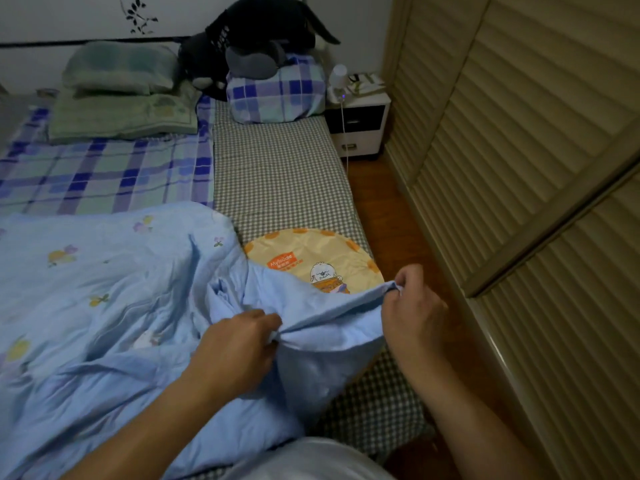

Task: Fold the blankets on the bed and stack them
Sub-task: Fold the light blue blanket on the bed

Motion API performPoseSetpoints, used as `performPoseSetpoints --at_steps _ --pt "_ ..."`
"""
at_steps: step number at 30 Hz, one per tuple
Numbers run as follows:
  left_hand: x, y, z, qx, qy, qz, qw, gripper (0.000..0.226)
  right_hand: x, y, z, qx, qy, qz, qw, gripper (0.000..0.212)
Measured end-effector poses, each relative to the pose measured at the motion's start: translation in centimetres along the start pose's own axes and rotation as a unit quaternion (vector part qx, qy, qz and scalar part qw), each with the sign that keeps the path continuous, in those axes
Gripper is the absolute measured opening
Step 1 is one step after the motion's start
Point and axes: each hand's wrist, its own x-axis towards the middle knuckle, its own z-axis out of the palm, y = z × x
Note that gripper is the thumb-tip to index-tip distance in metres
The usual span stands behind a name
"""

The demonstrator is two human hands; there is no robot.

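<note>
Bed [277,174], blue blanket [104,289] crumpled at nine o'clock.
Soft, light, floppy: my left hand [239,344] and right hand [412,306] pinch its edge; take corners.

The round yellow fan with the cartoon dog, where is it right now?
In the head view the round yellow fan lies on the grey checked mattress near the bed's right edge, its near edge tucked under the light blue blanket, just beyond the right hand.
</note>
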Motion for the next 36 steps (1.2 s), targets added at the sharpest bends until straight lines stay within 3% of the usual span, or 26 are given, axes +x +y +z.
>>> performPoseSetpoints --at_steps 3,5,7,9,11,13,15,17,19,22,24,27,29,32,34,36 --pt "-0.5 1.0 0.3 -0.026 0.002 0.031 0.999 0.016 0.4 2.7 0.6 -0.096 -0.040 -0.071 0.992 0.021" --pt "-0.4 0.8 -0.2 -0.085 -0.012 0.032 0.996 0.032 1.4 5.1 0.7 -0.105 -0.075 -0.075 0.989 0.021" --pt "-0.2 0.3 -0.6 -0.134 0.020 0.010 0.991 0.046 4.2 9.1 0.2 -0.074 -0.066 0.039 0.994 0.024" --pt "0.0 -0.5 -1.9 -0.184 0.127 -0.052 0.973 0.027 7.2 13.4 -1.0 -0.059 -0.054 0.224 0.971 0.027" --pt "0.2 -1.3 -3.3 -0.220 0.221 -0.119 0.943 0.011 8.6 15.3 -1.2 -0.103 -0.085 0.314 0.940 0.032" --pt "0.7 -1.2 -5.2 -0.248 0.273 -0.134 0.920 0.020 8.5 11.5 -0.3 -0.104 -0.120 0.224 0.962 0.040" --pt "1.4 -0.2 -6.6 -0.287 0.269 -0.076 0.916 0.016 6.9 4.2 -0.3 0.064 -0.221 0.057 0.972 0.059" --pt "2.4 1.5 -7.9 -0.304 0.224 0.008 0.926 0.005 4.7 -3.7 -1.6 0.173 -0.353 -0.139 0.909 0.082" --pt "3.4 3.1 -9.0 -0.316 0.196 0.080 0.925 0.015 3.5 -8.9 -2.6 0.223 -0.399 -0.267 0.848 0.075" --pt "4.1 4.0 -10.3 -0.365 0.224 0.093 0.899 0.031 4.9 -11.2 -4.4 0.290 -0.400 -0.237 0.836 0.031" --pt "4.4 3.4 -10.7 -0.438 0.213 0.073 0.871 0.040 6.1 -10.3 -4.9 0.243 -0.396 -0.245 0.851 0.006" --pt "4.4 1.9 -10.0 -0.526 0.101 0.075 0.841 0.059 6.1 -8.5 -5.2 0.273 -0.380 -0.229 0.853 0.011" --pt "4.6 1.0 -8.8 -0.467 0.043 0.077 0.880 0.063 6.2 -7.7 -5.6 0.340 -0.347 -0.198 0.851 0.015" --pt "5.2 -0.5 -7.1 -0.292 0.073 0.073 0.951 0.036 7.4 -7.0 -6.8 0.388 -0.283 -0.171 0.860 0.017" --pt "5.6 -1.4 -6.7 -0.252 0.101 0.062 0.960 0.018 8.1 -6.6 -7.6 0.439 -0.270 -0.099 0.851 0.017" --pt "5.8 -1.8 -6.2 -0.252 0.111 0.079 0.958 0.014 8.7 -6.2 -7.8 0.429 -0.249 -0.059 0.866 0.019"
